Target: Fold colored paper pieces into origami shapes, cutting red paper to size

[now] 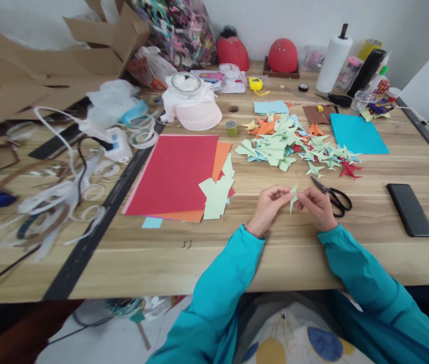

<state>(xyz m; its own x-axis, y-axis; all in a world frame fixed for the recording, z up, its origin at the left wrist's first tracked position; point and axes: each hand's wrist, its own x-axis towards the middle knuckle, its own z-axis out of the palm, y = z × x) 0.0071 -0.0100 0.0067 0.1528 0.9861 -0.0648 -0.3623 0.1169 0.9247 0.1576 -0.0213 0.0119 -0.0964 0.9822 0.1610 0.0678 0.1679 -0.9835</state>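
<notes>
A small pale green folded paper piece [293,198] with pointed tips is held up between my two hands. My left hand [271,205] pinches its left side between thumb and fingers. From the other side my right hand [317,205] grips it, with the fingers closed together. Black-handled scissors [338,198] lie on the table just right of my right hand, blades pointing up and left. Beyond my hands spreads a heap of folded paper figures [275,144], mostly pale green, with some orange, red and blue ones. Loose pale green paper pieces [216,197] lie to the left.
Red paper sheets [184,172] lie left of my hands. A dark phone [411,210] rests at the right, and blue paper [358,133] lies behind the scissors. Cables and a white power adapter [118,145] clutter the left side. Red domed pincushion [283,54] and bottles stand along the wall.
</notes>
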